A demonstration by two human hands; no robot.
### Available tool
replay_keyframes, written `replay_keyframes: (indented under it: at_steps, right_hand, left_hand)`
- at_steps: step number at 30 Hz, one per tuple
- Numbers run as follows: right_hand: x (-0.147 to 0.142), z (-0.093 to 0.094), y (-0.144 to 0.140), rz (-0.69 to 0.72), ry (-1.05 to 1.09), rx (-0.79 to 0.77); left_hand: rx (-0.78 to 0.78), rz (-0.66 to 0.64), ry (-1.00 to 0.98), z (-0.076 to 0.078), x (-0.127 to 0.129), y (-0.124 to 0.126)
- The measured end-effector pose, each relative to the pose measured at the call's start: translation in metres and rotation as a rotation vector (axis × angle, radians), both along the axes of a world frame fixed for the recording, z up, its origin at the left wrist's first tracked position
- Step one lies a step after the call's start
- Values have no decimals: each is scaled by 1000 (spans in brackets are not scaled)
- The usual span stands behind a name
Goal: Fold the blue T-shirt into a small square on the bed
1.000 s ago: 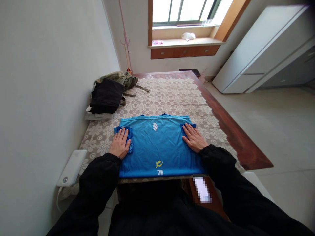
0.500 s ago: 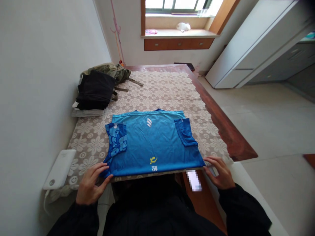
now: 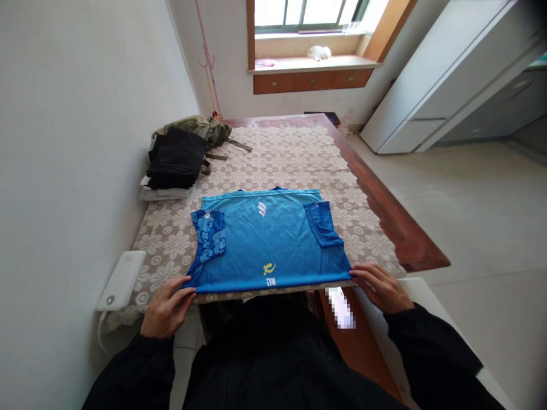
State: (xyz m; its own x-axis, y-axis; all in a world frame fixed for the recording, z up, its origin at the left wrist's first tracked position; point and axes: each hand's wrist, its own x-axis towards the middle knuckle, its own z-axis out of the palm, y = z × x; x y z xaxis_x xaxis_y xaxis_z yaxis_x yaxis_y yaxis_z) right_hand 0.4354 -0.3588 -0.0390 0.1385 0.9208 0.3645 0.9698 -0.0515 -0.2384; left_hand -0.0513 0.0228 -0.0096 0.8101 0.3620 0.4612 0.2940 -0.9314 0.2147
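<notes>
A blue T-shirt (image 3: 273,239) lies folded on the table in front of me, its two short sleeves turned in over the body. White and yellow prints show along its middle. My left hand (image 3: 168,304) pinches the near left corner of the shirt between thumb and fingers. At the near right corner, my right hand (image 3: 381,286) has its thumb and fingers closed on the fabric edge. The shirt's near edge runs along the table's front edge between both hands.
A floral tablecloth (image 3: 294,154) covers the wooden table. Black folded clothing (image 3: 177,156) and a green bag (image 3: 217,132) lie at the back left. A white power bank (image 3: 123,280) with a cable sits by the wall. A blurred phone-like object (image 3: 341,307) is below the table edge.
Both hands have closed their fingers onto the shirt's near corners. The view has shifted slightly, and the shirt otherwise lies as before.
</notes>
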Motion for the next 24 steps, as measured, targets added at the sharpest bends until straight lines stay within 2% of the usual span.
replay_keyframes:
  at_steps: [5, 10, 13, 16, 20, 22, 24]
  right_hand:
    - [3, 1, 0, -1, 25, 3]
    - [-4, 9, -17, -22, 106, -43]
    - [-13, 29, -22, -44, 199, -60]
    - [-18, 59, -14, -55, 276, -5]
    - [-4, 94, 15, -34, 386, 34]
    - [11, 105, 35, -56, 424, 37]
    - [31, 109, 58, -136, 421, 34]
  left_hand:
    - [24, 17, -20, 0, 0, -4]
    - [-9, 56, -19, 12, -14, -24]
    - [10, 67, -54, 24, -19, -37]
    - [6, 66, -111, 35, -13, -40]
    - [-72, 83, -165, 46, 8, -17]
    - [-90, 126, -132, 53, 23, 6]
    - [-137, 160, -52, 64, 42, 34]
